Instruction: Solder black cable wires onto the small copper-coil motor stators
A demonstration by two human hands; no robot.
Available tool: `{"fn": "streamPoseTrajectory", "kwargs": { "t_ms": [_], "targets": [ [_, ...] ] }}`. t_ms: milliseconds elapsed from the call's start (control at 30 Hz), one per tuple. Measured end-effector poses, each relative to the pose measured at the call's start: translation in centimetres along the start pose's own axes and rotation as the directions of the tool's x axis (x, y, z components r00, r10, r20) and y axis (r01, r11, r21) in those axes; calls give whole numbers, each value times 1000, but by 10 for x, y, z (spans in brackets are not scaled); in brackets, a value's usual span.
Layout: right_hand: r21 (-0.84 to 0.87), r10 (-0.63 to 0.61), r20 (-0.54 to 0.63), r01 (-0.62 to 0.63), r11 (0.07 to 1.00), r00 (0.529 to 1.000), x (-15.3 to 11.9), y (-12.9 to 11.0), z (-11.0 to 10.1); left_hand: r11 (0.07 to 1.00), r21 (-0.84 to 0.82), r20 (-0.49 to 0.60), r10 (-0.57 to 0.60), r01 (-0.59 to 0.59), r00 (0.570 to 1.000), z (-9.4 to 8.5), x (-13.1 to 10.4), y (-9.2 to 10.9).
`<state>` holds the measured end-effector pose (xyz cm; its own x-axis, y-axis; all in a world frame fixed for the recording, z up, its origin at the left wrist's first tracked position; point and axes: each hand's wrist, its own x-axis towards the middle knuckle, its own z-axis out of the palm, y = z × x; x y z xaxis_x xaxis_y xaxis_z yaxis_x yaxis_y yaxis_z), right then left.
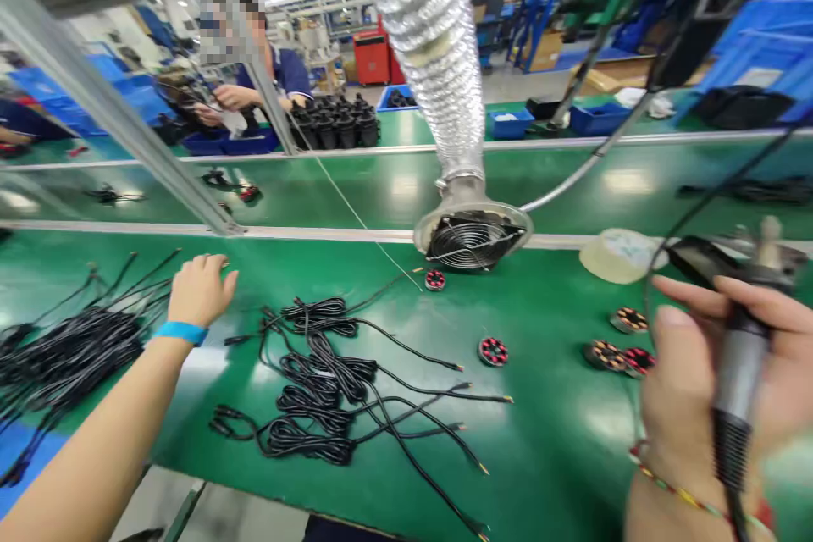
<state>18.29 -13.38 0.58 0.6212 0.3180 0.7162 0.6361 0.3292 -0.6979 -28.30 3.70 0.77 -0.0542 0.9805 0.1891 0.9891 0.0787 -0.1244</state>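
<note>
Well right of the fan (pixel 473 239), the right hand (pixel 683 394) is gripping a corded tool (pixel 742 360), its grey-and-black handle lying between thumb and fingers. Left of the fan, the left hand (pixel 201 292) is hovering over the table (pixel 559 457), fingers loosely bending, thumb standing apart; I cannot tell whether they are holding anything. Coiled cables (pixel 311 411) are lying in front and left of the fan, between the hands. Two round wound parts (pixel 494 351) are resting in front of the fan; three more are sitting to its right, near the right hand's thumb.
</note>
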Motion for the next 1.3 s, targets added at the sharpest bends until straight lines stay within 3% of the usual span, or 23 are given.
{"fn": "streamPoseTrajectory", "kwargs": {
  "t_ms": [67, 100, 167, 233, 300, 367, 467, 533, 633, 700, 733, 833, 967, 1067, 1300],
  "targets": [
    [-22, -37, -12, 36, 999, 999, -1, 1, 4, 963, -104, 33, 252, -247, 967, -9, -5, 53],
    [-46, -50, -2, 50, 998, 999, -3, 0, 6, 910, -165, 46, 391, -380, 919, -14, -11, 82],
    [-105, -94, 29, 96, 990, 995, -4, -5, 9, 644, -345, 38, 737, -683, 675, -23, -24, 140],
    [-122, -133, 72, 141, 982, 989, -4, -11, 8, 433, -420, 17, 883, -798, 470, -27, -36, 191],
    [-122, -130, 134, 146, 982, 982, -3, -17, 3, 322, -445, 28, 938, -836, 346, -27, -44, 228],
    [-130, -73, 217, 103, 986, 973, -1, -21, -5, 270, -452, 39, 958, -850, 284, -25, -47, 249],
    [-143, 68, 414, -9, 990, 908, -4, -21, -17, 266, -533, 47, 957, -803, 286, -26, -47, 262],
    [-189, 158, 603, -53, 981, 782, -11, -17, -18, 321, -651, 107, 936, -688, 335, -31, -49, 266],
    [-331, 259, 809, 44, 943, 528, -25, -12, -8, 417, -778, 233, 886, -469, 401, -36, -56, 274],
    [-410, 323, 846, 130, 903, 425, -35, -9, 4, 446, -812, 270, 858, -376, 437, -34, -63, 281],
    [-433, 343, 849, 157, 888, 403, -40, -7, 10, 448, -819, 270, 853, -359, 448, -32, -66, 285],
    [-410, 326, 859, 148, 900, 394, -53, 0, 21, 452, -844, 289, 837, -289, 466, -22, -72, 292],
    [-257, 176, 860, 109, 960, 479, -68, 11, 22, 441, -865, 301, 837, -240, 456, -11, -79, 291],
    [-189, 95, 860, 141, 972, 501, -74, 14, 20, 430, -878, 303, 840, -211, 451, -8, -81, 288],
    [-232, 149, 862, 115, 966, 484, -70, 14, 17, 474, -867, 398, 844, -154, 361, -18, -76, 278]
  ]
}}
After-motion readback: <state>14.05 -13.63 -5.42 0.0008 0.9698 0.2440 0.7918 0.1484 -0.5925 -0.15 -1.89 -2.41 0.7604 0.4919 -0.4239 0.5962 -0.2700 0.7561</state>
